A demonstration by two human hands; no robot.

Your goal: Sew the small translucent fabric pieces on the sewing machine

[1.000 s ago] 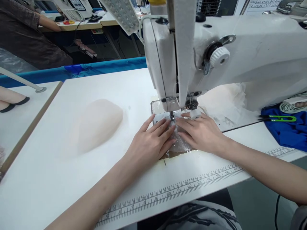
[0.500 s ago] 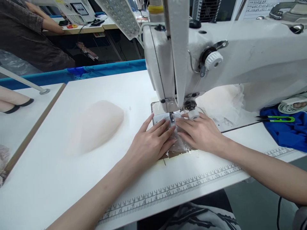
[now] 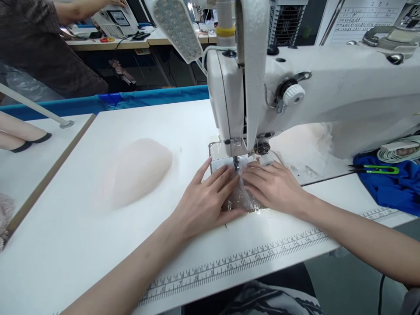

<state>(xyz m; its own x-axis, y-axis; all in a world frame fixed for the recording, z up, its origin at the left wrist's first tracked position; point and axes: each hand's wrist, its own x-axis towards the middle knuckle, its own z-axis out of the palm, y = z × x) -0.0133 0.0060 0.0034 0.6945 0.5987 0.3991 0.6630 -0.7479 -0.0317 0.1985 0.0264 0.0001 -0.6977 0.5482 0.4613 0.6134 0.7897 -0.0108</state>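
Note:
My left hand lies flat with fingers spread, just left of the presser foot of a white sewing machine. My right hand rests on the other side of the foot, its fingers stretched toward the needle area. Between the hands is shiny clear plastic over the machine bed. Some thin, pale material seems to lie under the fingertips, but its shape is hidden by my hands. A sheer, pale beige fabric piece is on the white table to the left.
Pale sheer fabric is heaped under the machine arm. Green thread snips rest on blue cloth beside a coiled cord. A ruler strip runs along the front edge. Another person stands at the back left.
My left thumb has swung outward and now points right, across the front of the plastic. The other person's arm has risen to the back machine. The view has shifted slightly.

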